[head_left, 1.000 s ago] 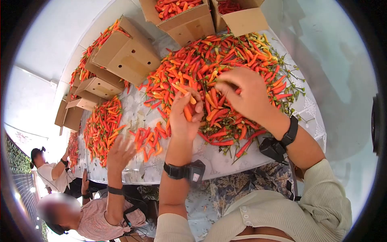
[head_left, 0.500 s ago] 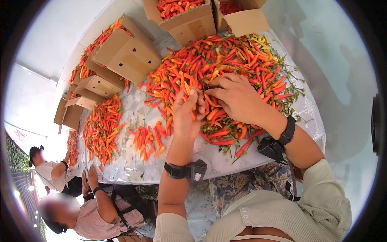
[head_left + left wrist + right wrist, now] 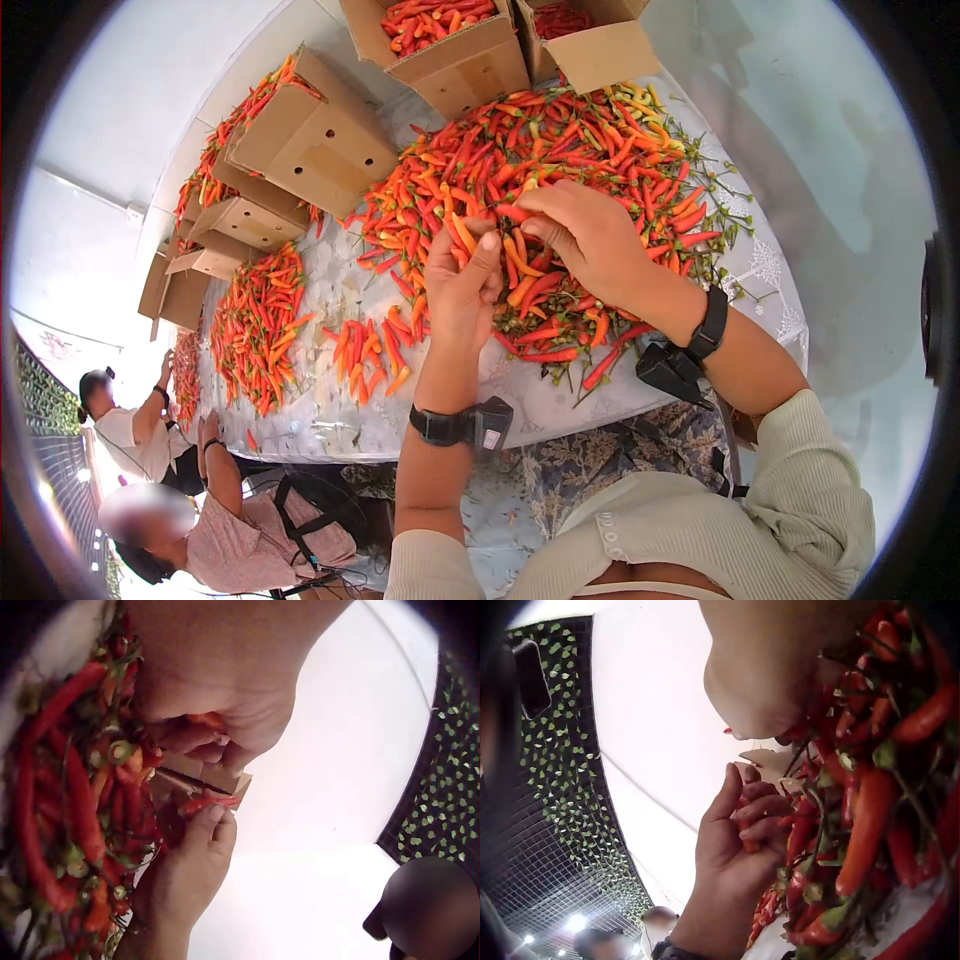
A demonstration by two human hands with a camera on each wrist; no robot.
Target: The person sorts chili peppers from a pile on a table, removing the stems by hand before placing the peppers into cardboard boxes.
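My left hand (image 3: 462,300) holds an orange chilli pepper (image 3: 463,234) in its curled fingers, over the near side of a big heap of chillies (image 3: 580,150). In the right wrist view an orange-red chilli (image 3: 748,834) shows against that palm. Just to the right, my right hand (image 3: 595,240) pinches a red chilli (image 3: 208,802) between thumb and fingers, its tip pointing towards the left hand. Green stems (image 3: 817,817) stick out among the red and orange chillies below both hands.
Cardboard boxes of chillies (image 3: 460,75) line the far side of the table (image 3: 440,400). A small group of chillies (image 3: 370,355) and a larger pile (image 3: 258,325) lie to the left. Two other people sit along the table's left part, the nearer in a pink shirt (image 3: 245,545).
My right hand dipped to the heap beside my left hand and now has a red chilli in its fingers. My left hand stayed nearly in place. The neighbour's raised hand came down.
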